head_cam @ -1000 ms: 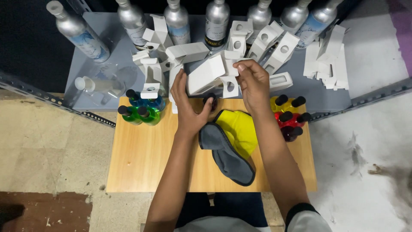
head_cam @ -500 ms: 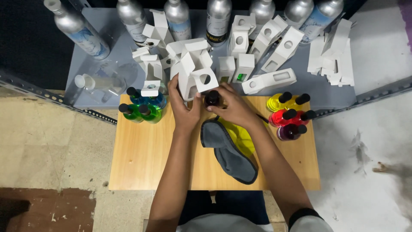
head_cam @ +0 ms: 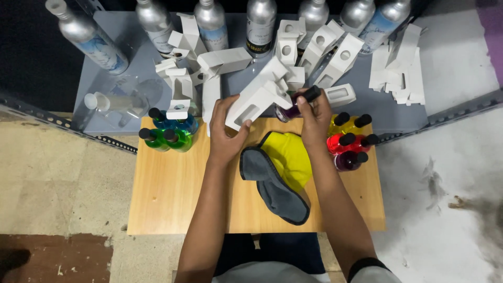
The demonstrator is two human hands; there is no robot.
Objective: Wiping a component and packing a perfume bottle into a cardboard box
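Observation:
My left hand [head_cam: 226, 131] grips a white cardboard box [head_cam: 255, 99], tilted with its open end toward the right. My right hand [head_cam: 315, 116] holds a small purple bottle with a black cap [head_cam: 298, 104] on its side, its base at the box's open end. Both hands are over the far edge of a wooden table [head_cam: 173, 194]. A yellow and grey cloth [head_cam: 277, 167] lies on the table just below my hands.
Blue and green bottles [head_cam: 167, 128] stand at the table's left, yellow, red and purple ones [head_cam: 350, 137] at the right. Behind, a grey shelf [head_cam: 105, 78] holds folded white boxes [head_cam: 319, 50], flat box blanks [head_cam: 401, 65], silver bottles [head_cam: 86, 36] and a clear bottle [head_cam: 112, 102].
My right hand lifted the purple bottle off the table and turned it sideways toward the box. My left hand tilted the box so its opening faces the bottle.

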